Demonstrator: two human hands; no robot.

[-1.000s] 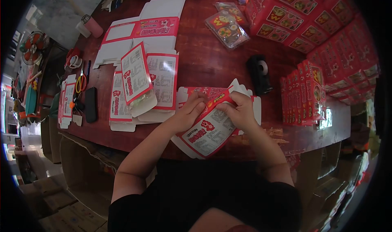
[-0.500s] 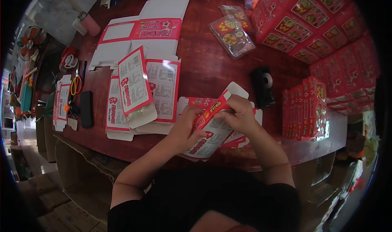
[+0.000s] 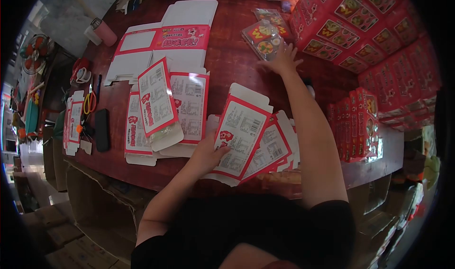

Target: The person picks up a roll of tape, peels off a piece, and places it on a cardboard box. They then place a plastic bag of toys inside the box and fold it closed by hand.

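My left hand (image 3: 208, 151) rests on the near left corner of a red and white carton (image 3: 239, 132) that lies printed side up on a stack of flat cartons (image 3: 277, 148) at the table's near edge. It seems to pinch that corner. My right hand (image 3: 283, 59) is stretched far forward with fingers spread, touching the near end of a clear plastic toy pack (image 3: 263, 37) on the dark wood table (image 3: 237, 70). Nothing is gripped in the right hand.
More flat cartons (image 3: 161, 103) lie to the left, larger unfolded blanks (image 3: 161, 36) behind them. Stacked red boxes (image 3: 379, 46) fill the right side and a row (image 3: 353, 122) stands near right. A black tape dispenser (image 3: 309, 86) hides partly behind my right arm. Scissors (image 3: 89, 103), a black phone (image 3: 101, 123).
Both hands were folding the carton. Now it lies on the stack under my left hand, and my right hand has let go and reached far forward to the plastic pack.
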